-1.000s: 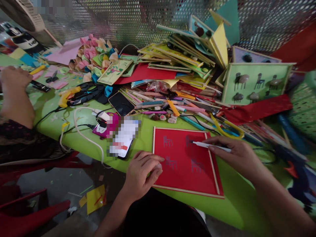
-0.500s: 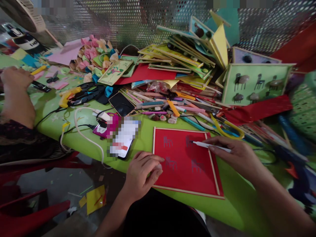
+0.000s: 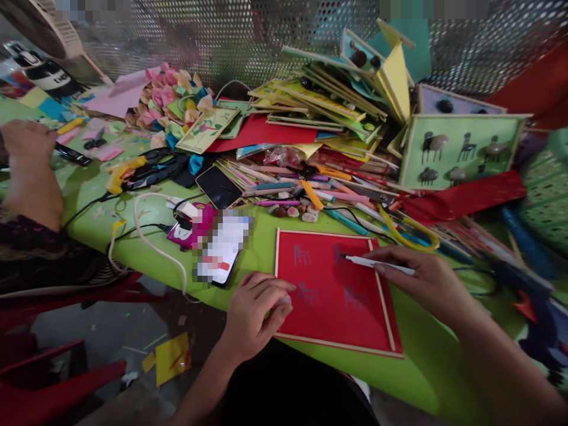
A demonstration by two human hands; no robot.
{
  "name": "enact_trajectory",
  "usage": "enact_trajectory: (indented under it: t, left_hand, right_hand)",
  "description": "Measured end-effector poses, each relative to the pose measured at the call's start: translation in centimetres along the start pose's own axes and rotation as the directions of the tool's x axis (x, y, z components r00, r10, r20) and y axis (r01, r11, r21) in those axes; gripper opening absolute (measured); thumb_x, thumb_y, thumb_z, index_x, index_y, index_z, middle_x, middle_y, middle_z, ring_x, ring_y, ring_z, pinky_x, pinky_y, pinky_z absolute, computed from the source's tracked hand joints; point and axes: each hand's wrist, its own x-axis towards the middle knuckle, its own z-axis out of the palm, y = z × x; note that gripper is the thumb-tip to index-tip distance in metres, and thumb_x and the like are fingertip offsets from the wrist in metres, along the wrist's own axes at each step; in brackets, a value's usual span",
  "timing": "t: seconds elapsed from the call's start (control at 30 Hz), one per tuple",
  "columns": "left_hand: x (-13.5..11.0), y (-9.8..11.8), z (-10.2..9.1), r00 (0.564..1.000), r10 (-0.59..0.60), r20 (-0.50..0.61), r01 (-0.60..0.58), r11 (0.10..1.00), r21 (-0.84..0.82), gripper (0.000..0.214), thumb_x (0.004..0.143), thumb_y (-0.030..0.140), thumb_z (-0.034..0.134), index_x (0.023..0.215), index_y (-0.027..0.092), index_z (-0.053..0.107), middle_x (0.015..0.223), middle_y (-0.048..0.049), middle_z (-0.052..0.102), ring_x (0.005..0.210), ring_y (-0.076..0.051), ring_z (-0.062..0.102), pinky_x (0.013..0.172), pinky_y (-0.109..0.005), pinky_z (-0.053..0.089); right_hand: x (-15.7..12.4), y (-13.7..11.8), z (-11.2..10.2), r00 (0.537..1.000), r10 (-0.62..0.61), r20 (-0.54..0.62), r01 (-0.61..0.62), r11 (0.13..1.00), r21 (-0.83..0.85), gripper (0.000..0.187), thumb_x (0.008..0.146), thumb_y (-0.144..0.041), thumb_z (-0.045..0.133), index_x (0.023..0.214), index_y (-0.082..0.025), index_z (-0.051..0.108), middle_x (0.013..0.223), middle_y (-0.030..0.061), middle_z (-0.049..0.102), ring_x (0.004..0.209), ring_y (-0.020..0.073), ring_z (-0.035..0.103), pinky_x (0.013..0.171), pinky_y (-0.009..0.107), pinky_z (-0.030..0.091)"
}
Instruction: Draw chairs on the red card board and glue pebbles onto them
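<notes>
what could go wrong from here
If the right hand slips, the white marker might overrun the upper-right chair drawing. The left hand is close to the lower-left chair drawing on the red card, so any wet ink might smudge. The smartphone sits near the front edge of the green table and could get knocked off.

Looks dim, murky over the near-left floor [image 3: 204,331]. Shows pale light through holes in the far screen [image 3: 190,41]. Carries soft shadow beside the right hand [image 3: 417,275] on the red board [image 3: 328,322]. Stretches and softens toward left and right edges.
</notes>
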Motion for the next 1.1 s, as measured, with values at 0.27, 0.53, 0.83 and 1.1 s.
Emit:
enact_trajectory:
  t: [0.27,0.53,0.83,1.1]
  left_hand:
    - [-0.04,0.01,-0.07,1.000,-0.001,0.002,0.001,1.000,0.006,0.014,0.102,0.023,0.052,0.092,0.023,0.061,0.108,-0.0012,0.079,0.097,-0.020,0.069,0.090,-0.036,0.046]
    - [-0.01,0.03,0.00,1.000,-0.006,0.004,0.006,1.000,0.009,0.013,0.102,0.022,0.053,0.092,0.023,0.061,0.108,-0.0007,0.079,0.098,-0.019,0.069,0.090,-0.036,0.046]
    - [0.03,0.02,0.07,1.000,-0.010,0.007,0.010,1.000,0.009,0.014,0.103,0.022,0.052,0.092,0.023,0.061,0.108,-0.0017,0.079,0.098,-0.019,0.068,0.090,-0.037,0.047]
    - [0.01,-0.03,-0.03,1.000,-0.008,0.011,0.008,1.000,0.005,0.015,0.103,0.022,0.052,0.091,0.023,0.061,0.108,-0.0019,0.079,0.098,-0.020,0.068,0.090,-0.038,0.047]
  right_hand:
    - [0.04,-0.30,0.08,1.000,0.012,0.000,-0.012,1.000,-0.024,0.049,0.089,-0.064,0.062,0.106,-0.023,0.081,0.100,0.0067,0.081,0.087,0.0301,0.071,0.076,0.037,0.049]
    - [0.10,-0.18,0.13,1.000,-0.015,-0.013,0.015,0.999,-0.028,0.047,0.090,-0.062,0.062,0.106,-0.022,0.081,0.099,0.0071,0.082,0.086,0.0292,0.072,0.074,0.035,0.051]
    - [0.11,-0.44,0.40,1.000,-0.004,-0.010,0.003,0.998,-0.063,0.049,0.091,-0.061,0.059,0.108,-0.022,0.081,0.102,0.0077,0.082,0.088,0.0307,0.072,0.073,0.036,0.051]
    - [0.00,-0.09,0.23,0.999,0.001,-0.032,-0.003,0.998,-0.062,0.046,0.090,-0.060,0.061,0.107,-0.023,0.081,0.100,0.0061,0.082,0.089,0.0296,0.072,0.075,0.035,0.050]
